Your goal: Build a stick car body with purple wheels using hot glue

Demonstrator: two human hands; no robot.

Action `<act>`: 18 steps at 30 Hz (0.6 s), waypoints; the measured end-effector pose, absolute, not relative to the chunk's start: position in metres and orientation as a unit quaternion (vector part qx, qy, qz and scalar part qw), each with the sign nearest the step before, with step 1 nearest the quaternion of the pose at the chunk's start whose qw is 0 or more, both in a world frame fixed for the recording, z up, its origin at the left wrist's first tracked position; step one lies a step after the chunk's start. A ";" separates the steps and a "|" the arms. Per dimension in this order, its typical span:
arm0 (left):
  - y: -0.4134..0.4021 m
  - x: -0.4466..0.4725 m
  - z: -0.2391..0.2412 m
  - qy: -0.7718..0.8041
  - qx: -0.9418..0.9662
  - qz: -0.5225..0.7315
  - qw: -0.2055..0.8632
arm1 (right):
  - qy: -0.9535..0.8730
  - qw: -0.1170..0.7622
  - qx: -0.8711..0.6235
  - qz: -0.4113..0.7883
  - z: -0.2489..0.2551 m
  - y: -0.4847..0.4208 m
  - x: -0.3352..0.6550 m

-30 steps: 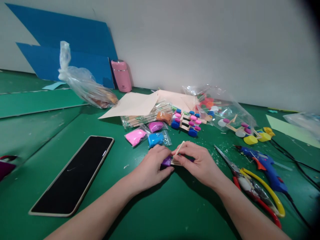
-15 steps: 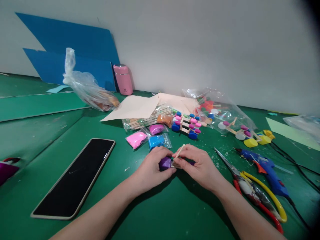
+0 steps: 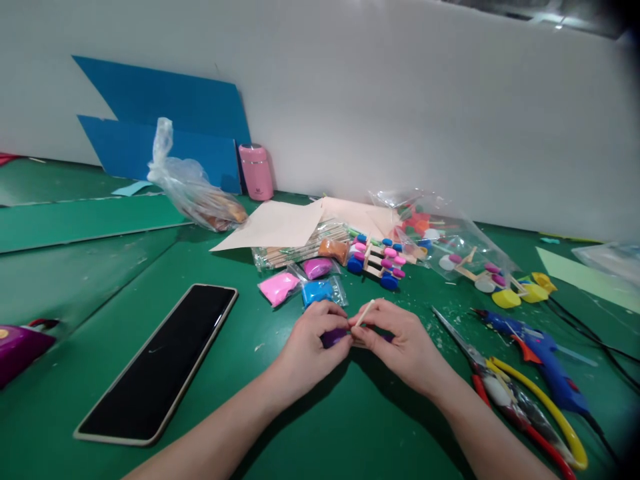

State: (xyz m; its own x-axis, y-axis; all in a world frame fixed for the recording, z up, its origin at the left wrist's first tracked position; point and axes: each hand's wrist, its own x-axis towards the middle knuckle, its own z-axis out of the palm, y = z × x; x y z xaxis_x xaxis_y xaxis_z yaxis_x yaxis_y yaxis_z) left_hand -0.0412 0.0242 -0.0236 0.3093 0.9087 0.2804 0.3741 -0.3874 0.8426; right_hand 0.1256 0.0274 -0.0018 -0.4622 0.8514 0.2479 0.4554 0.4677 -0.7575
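Note:
Low over the green table, my left hand (image 3: pixel 313 350) is closed around a purple piece (image 3: pixel 332 338), most of it covered by the fingers, so its exact shape cannot be made out. My right hand (image 3: pixel 403 341) meets it fingertip to fingertip. Between its thumb and forefinger a short pale wooden stick (image 3: pixel 365 313) points up at a slant. More thin wood shows under the right thumb, partly hidden. Just beyond the hands lie small bags of blue clay (image 3: pixel 318 292), pink clay (image 3: pixel 279 288) and magenta clay (image 3: pixel 318 268).
A phone (image 3: pixel 163 360) lies at left. Scissors (image 3: pixel 505 393) and a blue glue gun (image 3: pixel 537 347) with its cord are at right. Behind stand a wheeled stick model (image 3: pixel 376 261), bagged wooden sticks (image 3: pixel 300 252), paper (image 3: pixel 273 225), a plastic bag (image 3: pixel 195 193) and a pink flask (image 3: pixel 257 173).
The view has tilted up slightly and turned a little left. Both hands stay together at the same spot, and less of the purple piece shows between the fingers.

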 end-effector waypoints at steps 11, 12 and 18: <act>0.025 -0.040 -0.023 0.441 0.732 0.396 0.336 | -0.793 0.319 -0.410 0.319 -0.001 0.027 0.125; 0.025 -0.040 -0.023 0.440 0.734 0.395 0.333 | -0.792 0.320 -0.410 0.319 -0.002 0.027 0.125; 0.025 -0.040 -0.025 0.433 0.739 0.404 0.320 | -0.790 0.324 -0.411 0.320 -0.003 0.028 0.125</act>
